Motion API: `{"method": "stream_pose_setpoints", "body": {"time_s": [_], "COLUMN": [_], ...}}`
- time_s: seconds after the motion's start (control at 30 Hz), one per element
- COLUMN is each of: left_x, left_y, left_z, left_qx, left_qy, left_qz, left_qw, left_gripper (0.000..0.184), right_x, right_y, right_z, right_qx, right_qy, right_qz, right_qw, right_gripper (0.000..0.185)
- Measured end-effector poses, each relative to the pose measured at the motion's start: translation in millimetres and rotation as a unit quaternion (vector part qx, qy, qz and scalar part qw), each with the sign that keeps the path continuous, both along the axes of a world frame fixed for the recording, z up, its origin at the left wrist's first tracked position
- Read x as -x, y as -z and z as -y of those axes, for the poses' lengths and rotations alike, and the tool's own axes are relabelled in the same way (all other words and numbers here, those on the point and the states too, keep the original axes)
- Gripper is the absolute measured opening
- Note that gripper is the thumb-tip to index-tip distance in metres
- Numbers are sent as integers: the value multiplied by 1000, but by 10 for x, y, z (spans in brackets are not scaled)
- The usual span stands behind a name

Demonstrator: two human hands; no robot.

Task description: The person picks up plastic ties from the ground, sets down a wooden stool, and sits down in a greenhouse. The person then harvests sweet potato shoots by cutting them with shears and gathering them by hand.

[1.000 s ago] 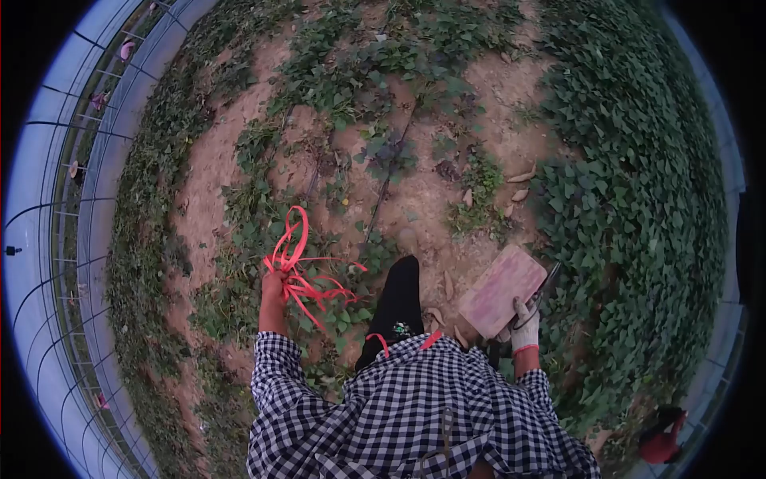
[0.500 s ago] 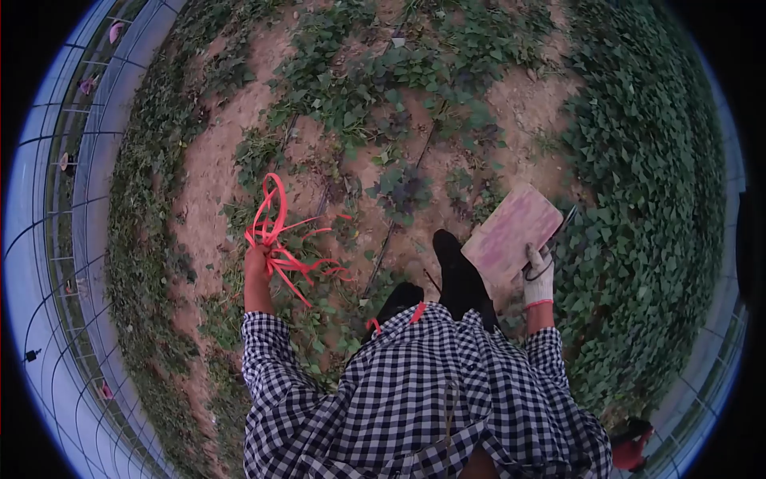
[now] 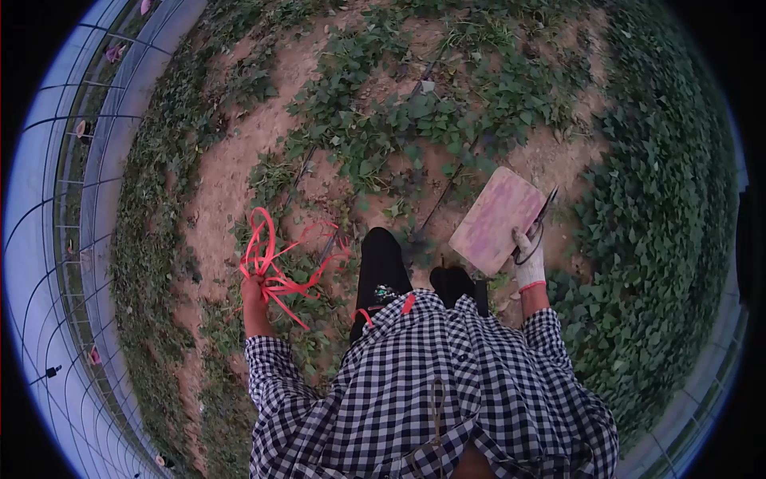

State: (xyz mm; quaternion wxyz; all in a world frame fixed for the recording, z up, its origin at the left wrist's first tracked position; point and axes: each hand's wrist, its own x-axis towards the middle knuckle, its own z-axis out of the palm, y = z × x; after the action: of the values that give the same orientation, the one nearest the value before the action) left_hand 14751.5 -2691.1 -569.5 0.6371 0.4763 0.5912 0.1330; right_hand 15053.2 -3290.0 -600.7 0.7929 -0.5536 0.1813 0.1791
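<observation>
Bare, my left hand (image 3: 254, 294) is closed round a bunch of red plastic strips (image 3: 267, 267), whose loops and loose ends fan out above and to the right. My right hand (image 3: 530, 262), in a white glove with a red cuff, grips a flat rectangular board (image 3: 499, 217) with pinkish-purple stains. Dark-handled scissors (image 3: 542, 217) are in that same hand, lying along the board's right edge with the tip pointing up. Both hands are held out at either side of my checked shirt (image 3: 399, 375), above the ground.
Leafy vines (image 3: 383, 120) spread over brown soil (image 3: 227, 172), with a dense green bed (image 3: 654, 215) on the right. Thin black hoses (image 3: 439, 199) run along the rows. Curved greenhouse framing (image 3: 72, 215) borders the left. My dark-clad legs (image 3: 383, 259) are between the rows.
The ground has slid down and right in view, and my left-hand leg now reaches ahead of the other. The strips have swung; both hands keep their hold. The red shape at lower right is gone.
</observation>
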Motion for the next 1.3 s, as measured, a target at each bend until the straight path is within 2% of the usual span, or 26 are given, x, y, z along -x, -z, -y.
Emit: {"method": "stream_pose_setpoints", "body": {"time_s": [0.07,0.17,0.37,0.5,0.6,0.63,0.73,0.77,0.9,0.93,1.03,1.13,1.17,1.23,1.27,1.3], "left_x": [-4,26,-657,-1252,-1696,-1866,-2323,-2455,-2949,-3534,-4156,-4734,-4896,-4809,-4877,-4917], "left_y": [114,419,763,691,503,435,409,466,938,463,466,509,515,1101,1198,1045], "left_z": [-148,-495,-1183,-1711,-2197,-2359,-2836,-2994,-3518,-3164,-3312,-3534,-3554,-3930,-4020,-4073], "left_qx": [-10,2,50,67,57,53,48,50,78,51,55,36,30,36,41,38], "left_qy": [4,-32,-72,-72,-51,-42,-22,-15,-15,-13,-4,-46,-65,-109,-129,-124], "left_qz": [0,-44,-50,-44,-32,-27,-8,0,-5,-12,29,4,-10,-3,19,1], "left_qw": [1000,999,995,994,997,997,999,999,997,999,998,998,997,993,991,992], "left_gripper": [24,23,22,22,22,22,21,21,21,20,23,23,22,22,23,23], "right_x": [-277,-621,-1381,-1972,-2410,-2544,-3068,-3238,-3861,-4009,-4502,-5136,-5395,-5902,-6139,-6319], "right_y": [60,55,334,-254,-303,-258,-211,-80,-176,-144,55,217,543,774,979,657], "right_z": [-175,-560,-1301,-2158,-2556,-2642,-2950,-3022,-3485,-3577,-3806,-4057,-4056,-4309,-4342,-4523], "right_qx": [-21,-14,-26,-45,58,2,17,9,-9,-1,11,20,23,17,2,-7], "right_qy": [-23,3,-13,-2,-10,-16,-49,-48,-45,-45,-44,-72,-89,-51,-54,-76], "right_qz": [-9,-5,-48,-59,-1,-36,-22,-12,-23,-20,-25,-42,-13,11,-23,-60], "right_qw": [999,1000,998,997,998,999,998,999,999,999,999,996,996,999,998,995], "right_gripper": [58,54,56,56,54,52,51,51,50,49,49,50,52,54,54,53]}}
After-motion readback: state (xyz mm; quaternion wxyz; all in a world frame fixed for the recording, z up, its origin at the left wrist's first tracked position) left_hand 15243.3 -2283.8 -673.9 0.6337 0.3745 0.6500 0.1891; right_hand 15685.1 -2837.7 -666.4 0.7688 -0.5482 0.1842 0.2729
